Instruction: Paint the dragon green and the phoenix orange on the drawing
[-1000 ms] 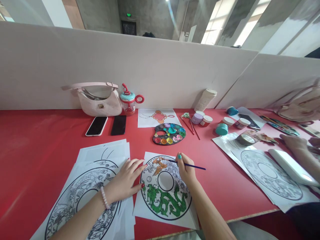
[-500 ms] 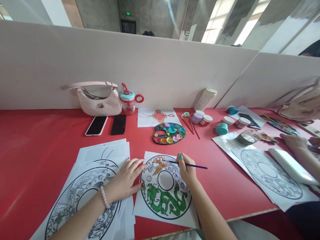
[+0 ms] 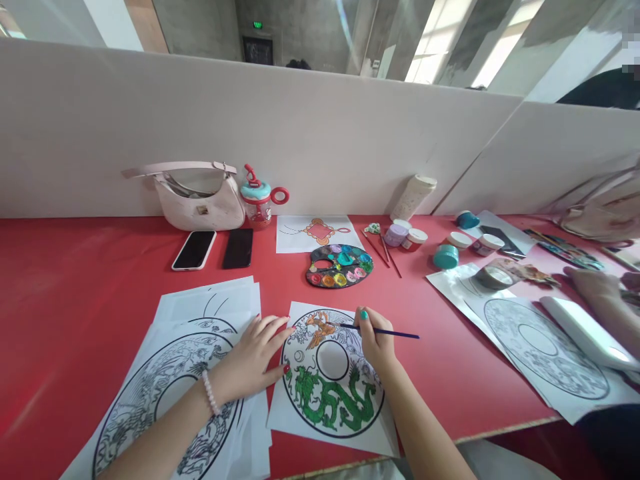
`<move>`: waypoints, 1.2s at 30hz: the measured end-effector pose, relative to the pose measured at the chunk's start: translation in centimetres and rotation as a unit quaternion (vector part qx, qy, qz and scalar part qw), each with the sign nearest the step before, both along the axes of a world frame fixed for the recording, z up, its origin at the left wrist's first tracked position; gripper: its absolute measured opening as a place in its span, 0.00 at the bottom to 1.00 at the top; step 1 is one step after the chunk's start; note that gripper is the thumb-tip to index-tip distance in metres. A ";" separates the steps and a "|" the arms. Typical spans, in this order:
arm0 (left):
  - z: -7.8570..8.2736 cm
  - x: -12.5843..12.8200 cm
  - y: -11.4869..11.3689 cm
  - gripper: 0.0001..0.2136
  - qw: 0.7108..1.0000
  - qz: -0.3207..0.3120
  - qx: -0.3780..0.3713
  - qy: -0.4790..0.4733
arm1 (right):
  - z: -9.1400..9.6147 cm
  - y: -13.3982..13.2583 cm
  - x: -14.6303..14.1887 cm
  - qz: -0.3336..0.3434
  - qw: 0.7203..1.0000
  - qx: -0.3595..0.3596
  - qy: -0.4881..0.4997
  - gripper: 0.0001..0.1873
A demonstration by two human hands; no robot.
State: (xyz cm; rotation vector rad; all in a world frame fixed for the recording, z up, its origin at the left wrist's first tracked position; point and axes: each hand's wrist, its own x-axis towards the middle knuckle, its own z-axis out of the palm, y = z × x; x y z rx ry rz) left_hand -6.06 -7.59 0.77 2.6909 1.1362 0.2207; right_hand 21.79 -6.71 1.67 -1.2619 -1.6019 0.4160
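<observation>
A white sheet with a round ring design lies in front of me, its dragon painted green and a bird at the top painted orange. My right hand is closed on a thin dark-blue paintbrush, whose tip rests near the orange bird. My left hand lies flat with fingers stretched out, pressing the sheet's left edge and the stack of unpainted printed sheets beside it.
A paint palette sits behind the sheet, with paint pots, spare brushes and a teal lid. Two phones, a pink bag and a bottle stand by the partition. Another person's hand works at the right.
The brush handle has swung slightly to the right as my right hand shifted a little. My left hand has stayed put.
</observation>
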 end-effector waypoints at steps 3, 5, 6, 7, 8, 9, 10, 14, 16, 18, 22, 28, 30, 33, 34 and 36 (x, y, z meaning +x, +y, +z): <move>0.0 0.0 0.0 0.27 1.000 0.000 0.003 -0.004 | -0.1 -0.1 0.0 0.012 1.000 -0.009 -0.005 0.23; 0.0 0.0 -0.1 0.26 1.000 0.000 0.006 -0.006 | -0.1 -0.1 0.0 0.017 1.000 -0.013 -0.007 0.23; 0.1 0.0 0.0 0.26 1.000 0.000 0.007 -0.006 | -0.1 -0.2 0.0 0.017 1.000 -0.013 -0.006 0.23; 0.1 0.0 0.0 0.26 1.000 -0.001 0.007 -0.006 | -0.1 -0.2 0.0 0.016 1.000 -0.012 -0.004 0.23; 0.1 0.0 0.0 0.27 1.000 -0.002 0.007 -0.007 | 0.0 -0.2 0.0 0.015 1.000 -0.009 -0.002 0.23; 0.1 0.0 0.0 0.27 1.000 -0.004 0.007 -0.008 | 0.0 -0.2 0.0 0.015 1.000 -0.006 0.000 0.23; 0.1 0.0 0.0 0.27 1.000 -0.005 0.007 -0.010 | 0.0 -0.2 0.0 0.014 1.000 -0.002 0.000 0.23; 0.0 -0.1 0.1 0.27 1.000 -0.005 0.006 -0.009 | 0.1 -0.1 0.0 0.003 1.000 0.010 -0.001 0.23; -0.1 -0.1 0.1 0.27 1.000 -0.004 0.006 -0.011 | 0.1 -0.2 0.0 -0.003 1.000 0.010 0.004 0.23; -0.2 -0.1 0.0 0.27 1.000 -0.006 0.009 -0.018 | 0.2 -0.2 0.0 -0.001 1.000 0.003 0.006 0.23; -0.2 -0.1 0.0 0.27 1.000 -0.009 0.014 -0.023 | 0.3 -0.2 0.0 0.003 1.000 -0.004 -0.001 0.24; -0.1 -0.2 0.0 0.27 1.000 -0.007 0.007 -0.010 | 0.2 -0.2 0.0 0.001 1.000 -0.009 0.015 0.24; -0.2 -0.2 0.0 0.27 1.000 -0.009 0.010 -0.015 | 0.2 -0.1 0.0 0.008 1.000 -0.014 0.012 0.24; -0.3 -0.2 0.0 0.27 1.000 -0.010 0.011 -0.021 | 0.3 -0.2 0.1 0.002 1.000 -0.008 0.012 0.23; -0.3 -0.2 0.0 0.27 1.000 -0.009 0.010 -0.020 | 0.3 -0.2 0.1 -0.001 1.000 -0.006 0.013 0.23; -0.3 -0.2 0.0 0.27 1.000 -0.007 0.009 -0.018 | 0.3 -0.2 0.1 -0.002 1.000 -0.005 0.014 0.24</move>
